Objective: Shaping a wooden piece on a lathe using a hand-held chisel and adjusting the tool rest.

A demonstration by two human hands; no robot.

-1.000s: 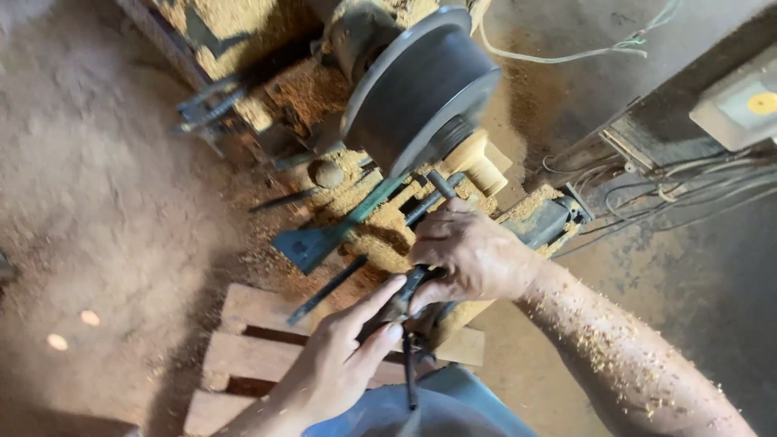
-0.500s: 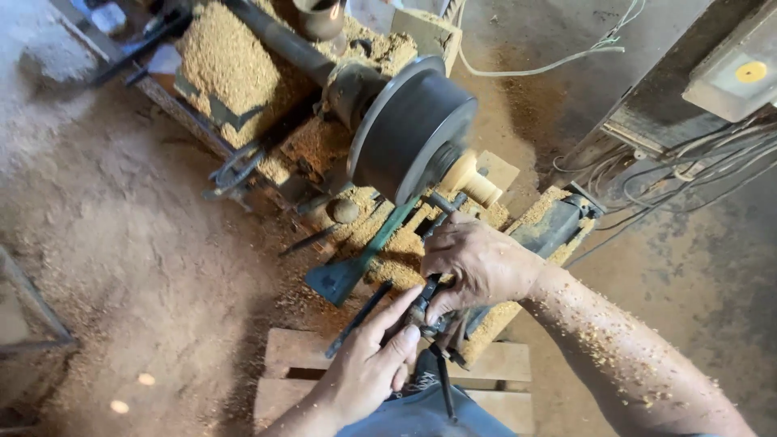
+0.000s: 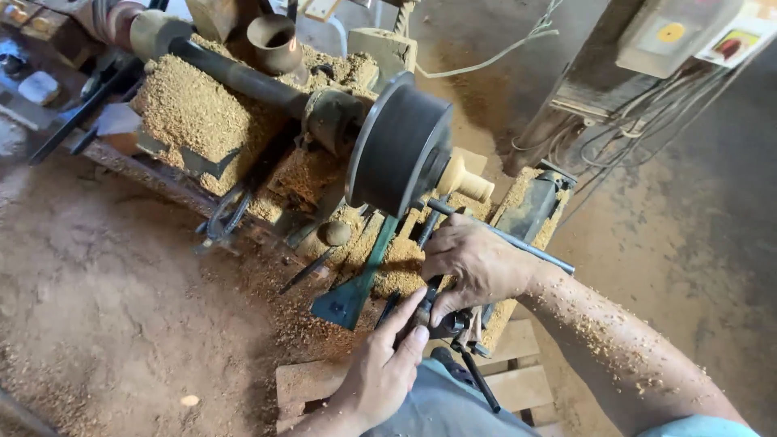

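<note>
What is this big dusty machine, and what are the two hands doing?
This is a wood lathe, a machine that holds wood for shaping. The picture comes from a camera on the person's head, looking down at their own hands. The dark round disc grips a small pale wood piece at its middle. Sawdust is piled over the machine, and wood chips stick to the right forearm. The right hand rests near the wood, over some dark metal tools. The left hand pinches a small dark tool part with its fingertips. A wooden pallet lies on the dirt floor underneath.
</note>
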